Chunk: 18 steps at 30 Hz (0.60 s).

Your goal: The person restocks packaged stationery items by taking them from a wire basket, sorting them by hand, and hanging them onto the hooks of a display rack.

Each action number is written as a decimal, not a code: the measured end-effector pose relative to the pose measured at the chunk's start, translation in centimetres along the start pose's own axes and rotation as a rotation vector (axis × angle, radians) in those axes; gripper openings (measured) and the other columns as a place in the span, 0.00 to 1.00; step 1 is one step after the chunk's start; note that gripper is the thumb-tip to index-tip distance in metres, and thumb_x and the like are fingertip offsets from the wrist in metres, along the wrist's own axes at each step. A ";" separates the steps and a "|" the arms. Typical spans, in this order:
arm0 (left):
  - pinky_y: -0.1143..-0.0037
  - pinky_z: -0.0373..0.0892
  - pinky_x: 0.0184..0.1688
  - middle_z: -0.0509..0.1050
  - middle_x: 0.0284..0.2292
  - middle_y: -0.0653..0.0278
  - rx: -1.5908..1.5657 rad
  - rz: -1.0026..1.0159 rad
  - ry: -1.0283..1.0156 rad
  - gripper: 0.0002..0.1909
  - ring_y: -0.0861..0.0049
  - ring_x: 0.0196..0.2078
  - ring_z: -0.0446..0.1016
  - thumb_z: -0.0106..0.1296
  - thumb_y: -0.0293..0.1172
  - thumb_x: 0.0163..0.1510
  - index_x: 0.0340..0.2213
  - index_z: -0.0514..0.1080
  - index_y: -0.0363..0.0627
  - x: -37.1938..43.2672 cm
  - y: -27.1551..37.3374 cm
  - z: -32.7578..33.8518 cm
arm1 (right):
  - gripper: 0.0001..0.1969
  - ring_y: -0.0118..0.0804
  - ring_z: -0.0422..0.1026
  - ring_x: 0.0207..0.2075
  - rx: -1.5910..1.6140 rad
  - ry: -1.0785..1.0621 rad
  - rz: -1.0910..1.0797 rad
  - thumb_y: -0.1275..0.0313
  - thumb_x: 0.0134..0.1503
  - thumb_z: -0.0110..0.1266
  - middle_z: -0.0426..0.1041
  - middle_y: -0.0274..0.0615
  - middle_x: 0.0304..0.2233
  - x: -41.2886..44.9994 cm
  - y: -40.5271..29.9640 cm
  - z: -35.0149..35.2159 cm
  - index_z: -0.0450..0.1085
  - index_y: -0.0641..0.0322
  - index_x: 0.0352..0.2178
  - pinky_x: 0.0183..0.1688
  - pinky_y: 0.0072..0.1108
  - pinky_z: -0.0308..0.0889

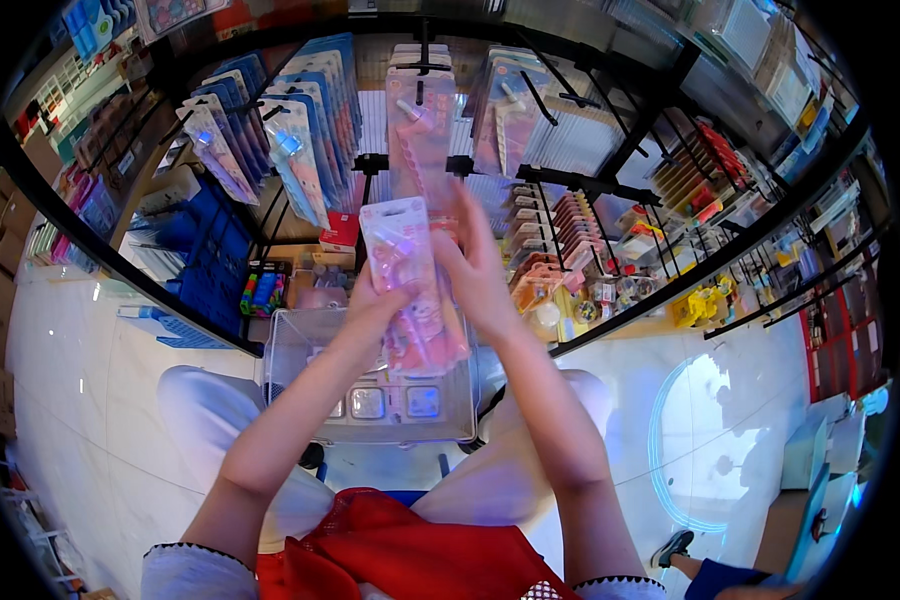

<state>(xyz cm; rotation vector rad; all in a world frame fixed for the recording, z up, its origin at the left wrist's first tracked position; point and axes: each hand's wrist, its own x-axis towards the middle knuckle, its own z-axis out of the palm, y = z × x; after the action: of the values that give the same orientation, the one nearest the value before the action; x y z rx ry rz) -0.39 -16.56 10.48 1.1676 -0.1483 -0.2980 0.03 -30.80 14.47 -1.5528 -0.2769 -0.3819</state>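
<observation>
My left hand [375, 306] grips a small stack of pink carded blister packs [399, 244], held tilted over a wire mesh basket [289, 352]. My right hand [484, 274], blurred, is raised just right of the stack with its fingers extended. Its thumb is close to the packs' edge; whether it touches them cannot be seen. Beyond it, similar pink blister packs [420, 112] hang on a black rack hook. Square-windowed packages [367, 403] lie in the basket between my knees.
Blue and lilac carded packs [300, 150] hang at the left. More pink packs [506, 112] hang right of centre. Bare black hooks [540, 97] jut toward me. A slanting black rack post [690, 262] stands at right. Another person's foot [673, 547] is at lower right.
</observation>
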 end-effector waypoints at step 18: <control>0.73 0.62 0.49 0.64 0.44 0.59 -0.095 -0.571 -0.210 0.31 0.74 0.46 0.65 0.52 0.26 0.45 0.49 0.52 0.39 -5.0 -2.0 -14.4 | 0.47 0.34 0.62 0.46 -0.082 -0.173 -0.006 0.74 0.36 0.61 0.60 0.48 0.46 17.8 -1.2 -2.6 0.40 0.68 0.55 0.47 0.19 0.58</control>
<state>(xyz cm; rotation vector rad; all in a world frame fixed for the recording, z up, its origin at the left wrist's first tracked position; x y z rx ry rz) -1.58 -3.07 3.24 1.0655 0.0207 -0.9223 15.60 -34.52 22.77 -1.6693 -0.4044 -0.2658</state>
